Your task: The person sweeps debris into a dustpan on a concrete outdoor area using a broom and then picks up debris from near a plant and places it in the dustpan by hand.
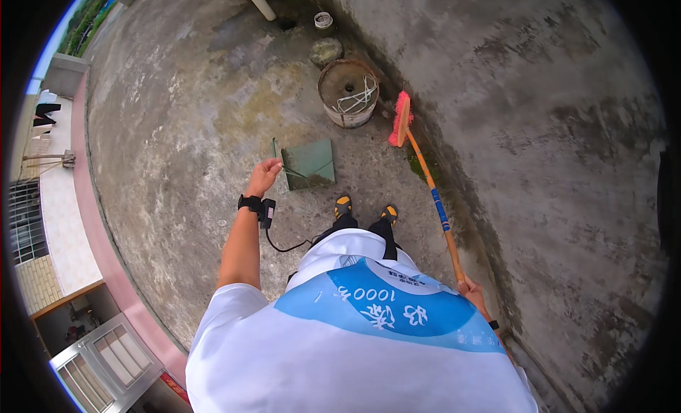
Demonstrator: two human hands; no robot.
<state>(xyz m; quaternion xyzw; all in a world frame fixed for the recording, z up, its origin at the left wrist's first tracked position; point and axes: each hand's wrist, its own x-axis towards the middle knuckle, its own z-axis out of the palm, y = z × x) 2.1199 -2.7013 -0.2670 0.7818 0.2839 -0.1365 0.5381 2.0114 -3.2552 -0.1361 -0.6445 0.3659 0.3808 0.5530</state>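
My left hand (pixel 267 175) reaches out ahead with its fingers closed at the thin handle of a green dustpan (pixel 316 160). The pan hangs or rests over the concrete, a little beyond my feet; which of the two I cannot tell. On my right side, my right hand (pixel 471 292) is wrapped round the wooden stick of a broom (pixel 428 173). Blue tape binds the middle of that stick. Its head of pinkish-red bristles points away from me, close to the foot of the wall.
Beyond the dustpan stands a round tub (pixel 332 94) with a white looped cord on it. A stone (pixel 326 52) and a small white container (pixel 323 20) lie farther off. A grey concrete wall (pixel 539 129) rises on the right; a tiled house front with a door (pixel 106 363) is at left.
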